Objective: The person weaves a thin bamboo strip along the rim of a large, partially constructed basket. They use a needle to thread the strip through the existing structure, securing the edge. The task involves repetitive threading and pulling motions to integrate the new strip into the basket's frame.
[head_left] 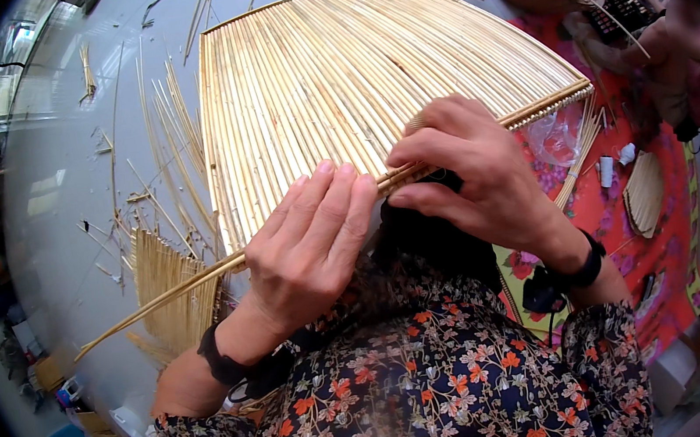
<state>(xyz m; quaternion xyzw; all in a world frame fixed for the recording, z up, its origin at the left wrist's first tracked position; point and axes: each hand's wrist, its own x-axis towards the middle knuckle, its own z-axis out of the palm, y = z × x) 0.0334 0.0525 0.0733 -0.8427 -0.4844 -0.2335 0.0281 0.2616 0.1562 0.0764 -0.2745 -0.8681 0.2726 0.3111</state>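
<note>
Resting left hand [304, 238] along near edge of slatted reed panel [333, 88], right in front of dark floral shirt [441, 374] — with fingers nearly straight and side by side on top, can't tell whether gripping from beneath with hidden thumb. Pinching same edge in right hand [489, 169], between thumb below and bent fingers above, with loose rim strips [158, 307] running out past left hand. Can see white spool [606, 171] on red floral cloth [664, 283] at right.

The slatted panel [324, 89] looks like smooth, faintly glossy plant stalks (darkly flecked in spots); right of it, a red covering [676, 206] looks like matt cloth; left of it, a grey surface [59, 221] shines smoothly.
</note>
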